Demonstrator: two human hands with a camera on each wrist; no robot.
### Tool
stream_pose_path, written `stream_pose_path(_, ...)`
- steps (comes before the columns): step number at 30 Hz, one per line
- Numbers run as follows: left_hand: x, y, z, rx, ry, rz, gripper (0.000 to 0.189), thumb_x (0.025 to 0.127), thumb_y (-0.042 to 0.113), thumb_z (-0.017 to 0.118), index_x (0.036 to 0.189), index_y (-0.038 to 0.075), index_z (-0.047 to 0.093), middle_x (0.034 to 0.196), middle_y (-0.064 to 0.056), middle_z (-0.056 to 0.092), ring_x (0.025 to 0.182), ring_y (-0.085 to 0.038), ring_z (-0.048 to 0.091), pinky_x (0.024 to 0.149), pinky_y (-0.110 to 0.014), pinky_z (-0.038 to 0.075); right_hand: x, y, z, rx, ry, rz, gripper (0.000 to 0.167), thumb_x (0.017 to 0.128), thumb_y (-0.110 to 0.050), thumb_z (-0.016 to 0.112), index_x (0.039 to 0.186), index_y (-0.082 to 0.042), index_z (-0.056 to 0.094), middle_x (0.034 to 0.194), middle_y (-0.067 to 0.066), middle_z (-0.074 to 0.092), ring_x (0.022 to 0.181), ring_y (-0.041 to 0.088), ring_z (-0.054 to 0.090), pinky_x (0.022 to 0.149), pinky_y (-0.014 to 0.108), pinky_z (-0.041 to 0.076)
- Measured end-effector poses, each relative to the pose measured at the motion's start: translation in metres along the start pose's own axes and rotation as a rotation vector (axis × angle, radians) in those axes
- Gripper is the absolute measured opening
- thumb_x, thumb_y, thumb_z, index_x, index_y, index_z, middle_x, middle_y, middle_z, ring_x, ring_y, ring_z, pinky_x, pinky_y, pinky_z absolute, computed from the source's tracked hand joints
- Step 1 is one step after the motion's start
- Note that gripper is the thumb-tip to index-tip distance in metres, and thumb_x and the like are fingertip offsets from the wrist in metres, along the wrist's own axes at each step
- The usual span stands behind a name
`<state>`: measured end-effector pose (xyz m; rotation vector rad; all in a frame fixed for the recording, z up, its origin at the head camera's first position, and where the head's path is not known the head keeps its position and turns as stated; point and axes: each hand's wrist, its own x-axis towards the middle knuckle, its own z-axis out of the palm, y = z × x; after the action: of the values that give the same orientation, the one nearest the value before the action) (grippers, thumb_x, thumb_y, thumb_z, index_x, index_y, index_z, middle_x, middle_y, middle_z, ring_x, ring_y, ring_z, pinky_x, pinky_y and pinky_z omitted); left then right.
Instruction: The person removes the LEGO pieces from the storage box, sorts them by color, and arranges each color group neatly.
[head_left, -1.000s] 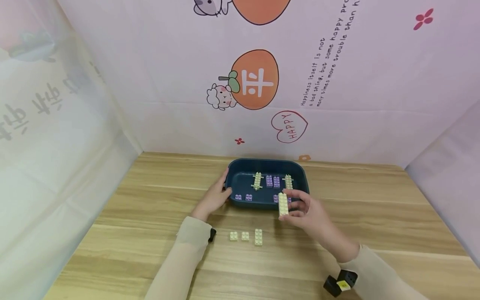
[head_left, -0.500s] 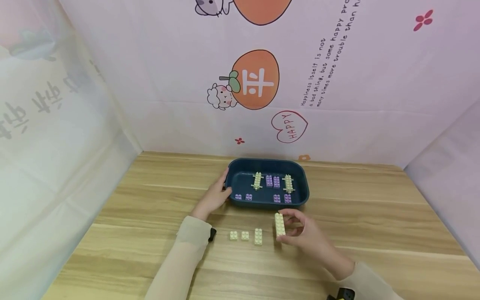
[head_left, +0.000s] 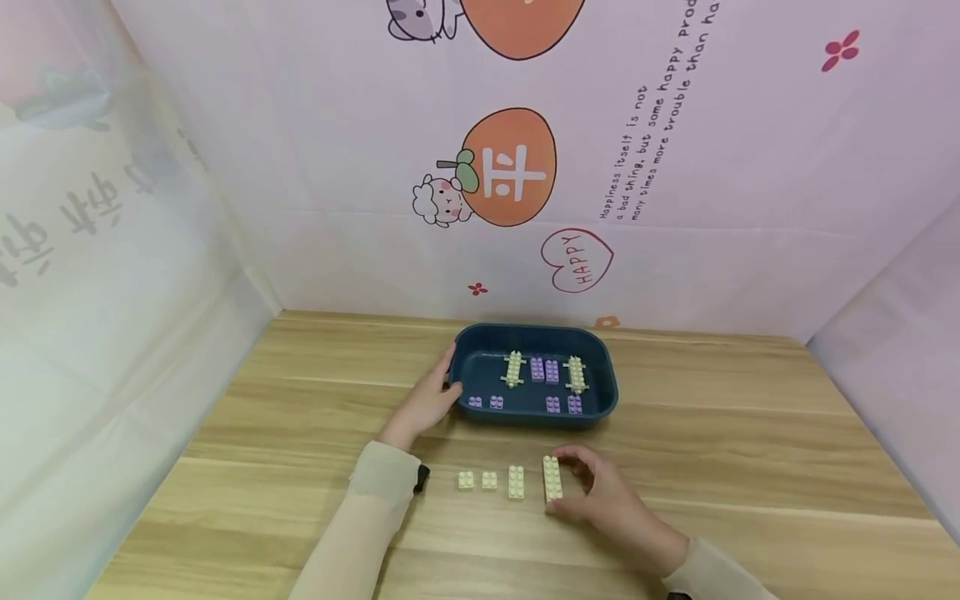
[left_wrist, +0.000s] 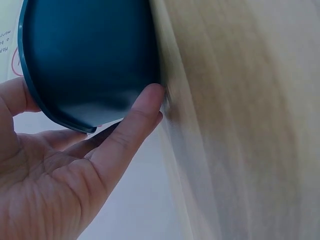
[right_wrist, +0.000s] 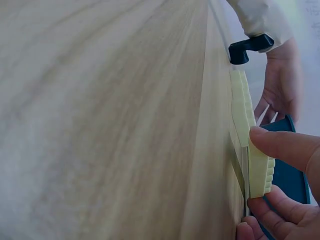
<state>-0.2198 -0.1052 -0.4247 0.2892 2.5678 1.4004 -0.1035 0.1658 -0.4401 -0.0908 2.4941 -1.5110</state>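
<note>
My right hand (head_left: 611, 500) pinches a long cream toy building brick (head_left: 552, 479) between thumb and fingers, its studs facing up. In the right wrist view the brick (right_wrist: 258, 167) sits right at the tabletop, thumb at one end, fingers at the other. A shorter cream brick (head_left: 516, 482) and two small square ones, a nearer brick (head_left: 490, 480) and a leftmost brick (head_left: 466, 480), line up to its left. My left hand (head_left: 423, 404) grips the left end of a dark blue tray (head_left: 480, 373); the left wrist view shows its thumb (left_wrist: 149, 100) low against the tray wall.
Inside the tray lie several purple bricks (head_left: 552, 372) and two cream pieces with side pegs, a left piece (head_left: 513, 369) and a right piece (head_left: 576, 375). A printed cloth wall (head_left: 375, 250) rises behind the wooden table (head_left: 712, 433).
My right hand has carried the long cream brick from over the tray's front edge toward me, down to the table beside the row of bricks. The left hand stays on the tray.
</note>
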Motion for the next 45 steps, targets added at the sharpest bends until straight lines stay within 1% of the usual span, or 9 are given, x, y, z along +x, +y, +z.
stream_pose_path(4,-0.001,0.001,0.000,-0.005,-0.002,-0.006,0.069,0.100,0.019,0.047,0.157,0.026,0.009,0.161,-0.010,0.022,0.125,-0.032,0.049,0.077,-0.034,0.050,0.002,0.000,0.003,-0.059,0.023,-0.005,0.064,0.062,-0.014,0.090,0.119,-0.009,0.062,0.113,0.005,0.060,0.098,0.019,0.048,0.087,0.030,0.043)
stream_pose_path(8,-0.001,0.001,0.000,-0.012,-0.005,-0.007,0.069,0.100,0.019,0.047,0.157,0.027,0.009,0.160,-0.010,0.022,0.129,-0.032,0.047,0.082,-0.036,0.050,0.004,0.001,0.006,-0.101,0.039,-0.024,0.062,0.061,-0.017,0.091,0.116,-0.011,0.063,0.111,0.003,0.059,0.098,0.018,0.046,0.087,0.027,0.043)
stream_pose_path(15,0.001,0.001,-0.001,-0.034,-0.013,-0.006,0.070,0.100,0.017,0.047,0.157,0.025,0.009,0.158,-0.015,0.027,0.119,-0.031,0.052,0.072,-0.030,0.050,0.005,0.002,0.011,-0.147,0.072,-0.060,0.063,0.059,-0.016,0.092,0.115,-0.012,0.064,0.111,0.003,0.059,0.104,0.019,0.046,0.091,0.031,0.043)
stream_pose_path(22,0.001,0.000,-0.002,-0.035,-0.015,0.000,0.069,0.100,0.017,0.047,0.157,0.025,0.009,0.159,-0.014,0.026,0.121,-0.031,0.052,0.077,-0.033,0.052,0.006,0.002,0.016,-0.189,0.106,-0.047,0.063,0.057,-0.015,0.093,0.113,-0.015,0.064,0.111,-0.002,0.061,0.107,0.017,0.046,0.095,0.037,0.041)
stream_pose_path(26,0.001,0.000,-0.002,-0.038,-0.017,-0.003,0.069,0.100,0.017,0.047,0.157,0.026,0.009,0.160,-0.012,0.024,0.124,-0.031,0.051,0.082,-0.035,0.052,0.006,0.000,0.015,-0.172,0.095,-0.041,0.067,0.057,-0.016,0.093,0.116,-0.013,0.063,0.112,0.000,0.060,0.107,0.019,0.045,0.094,0.036,0.042)
stream_pose_path(31,0.001,-0.001,-0.001,-0.038,-0.014,-0.009,0.069,0.100,0.019,0.047,0.157,0.028,0.009,0.161,-0.008,0.022,0.129,-0.032,0.048,0.087,-0.039,0.051,0.009,-0.004,0.004,-0.071,0.017,-0.019,0.074,0.061,-0.019,0.091,0.125,-0.007,0.056,0.116,0.006,0.060,0.101,0.020,0.048,0.089,0.030,0.044)
stream_pose_path(35,0.002,-0.003,0.000,-0.035,-0.014,-0.007,0.069,0.100,0.019,0.047,0.157,0.028,0.009,0.161,-0.006,0.019,0.132,-0.033,0.045,0.089,-0.040,0.050,0.013,-0.011,-0.012,0.013,-0.027,-0.054,0.068,0.068,-0.015,0.088,0.125,0.001,0.053,0.118,0.017,0.061,0.093,0.023,0.049,0.078,0.026,0.044)
stream_pose_path(39,0.002,-0.003,-0.001,-0.037,-0.016,-0.010,0.069,0.101,0.019,0.047,0.157,0.029,0.008,0.162,-0.006,0.018,0.132,-0.033,0.045,0.087,-0.039,0.050,0.015,-0.025,-0.025,0.009,-0.025,-0.097,0.059,0.074,-0.016,0.084,0.123,0.001,0.057,0.118,0.019,0.062,0.091,0.025,0.051,0.076,0.027,0.046)
stream_pose_path(45,0.002,-0.002,0.000,-0.040,-0.004,0.003,0.069,0.100,0.018,0.047,0.157,0.026,0.009,0.161,-0.009,0.020,0.130,-0.033,0.046,0.086,-0.039,0.051,0.024,-0.053,-0.042,-0.060,0.053,-0.151,0.047,0.079,-0.021,0.081,0.119,-0.005,0.063,0.119,0.013,0.063,0.093,0.024,0.051,0.074,0.026,0.045)
